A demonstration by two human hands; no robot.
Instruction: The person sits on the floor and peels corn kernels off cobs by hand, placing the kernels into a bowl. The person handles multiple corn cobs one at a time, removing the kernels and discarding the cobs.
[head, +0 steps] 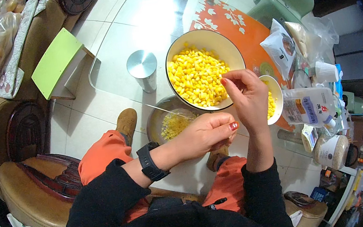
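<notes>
Before me on a glass table [118, 66] stands a large cream bowl [223, 42] with a dark rim, heaped with loose yellow corn kernels [197, 76]. My right hand [247, 94] is raised over its near right side, thumb and forefinger drawn together; anything between the fingertips is too small to make out. Closer to my body, my left hand [210, 132] is curled with its fingers folded under, so its inside is hidden. A dark watch [151, 162] is on that wrist. Behind my right hand, a smaller white bowl [280, 102], partly covered, also holds kernels.
Below the table edge, a metal basin [154, 122] contains yellow scraps [173, 126]. A metal cylinder [143, 68] stands left of the large bowl. Bags, a white pouch [308, 105] and a jar [331, 152] crowd the right side. A green stool [59, 63] is at left.
</notes>
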